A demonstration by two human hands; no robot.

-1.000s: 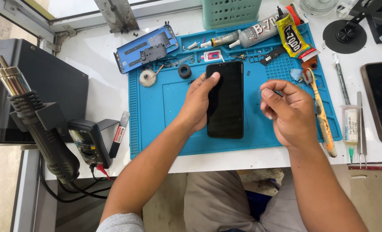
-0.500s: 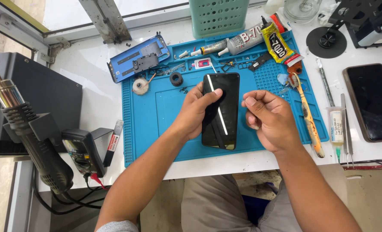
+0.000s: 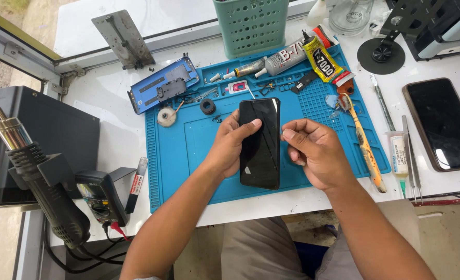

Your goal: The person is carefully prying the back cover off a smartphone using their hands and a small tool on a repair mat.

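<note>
Head view, looking down at a repair bench. Left hand (image 3: 231,147): forearm enters from lower left, palm down, fingers curled over the left edge of the black phone (image 3: 260,142), thumb lying across its dark glass near the upper third; closed grip on the phone. Right hand (image 3: 313,150): forearm enters from lower right, fingers folded into a loose fist just beside the phone's right edge, thumb and index tips pinched together; whether sth. tiny sits in the pinch cannot be told.

Phone: lies flat, screen up, on the blue work mat (image 3: 188,150), approx. mat centre. Long axis runs near–far w/ slight tilt; one short end points away toward the green perforated basket (image 3: 252,26), the other toward the bench's near edge.

Surroundings: blue phone back cover (image 3: 162,85) at the mat's far-left corner; small white tape roll (image 3: 166,117) and black ring (image 3: 207,107) just beside it. Glue tubes, one grey (image 3: 282,61) and one yellow-black (image 3: 322,61), lie at the far edge. Orange-handled brush (image 3: 364,148) on the mat's right side, well apart from the phone. Second phone (image 3: 442,124), tweezers (image 3: 412,155) and small syringe tube (image 3: 398,161) on the white table, far right. Hot-air gun (image 3: 43,181) and multimeter (image 3: 100,197) at left.
</note>
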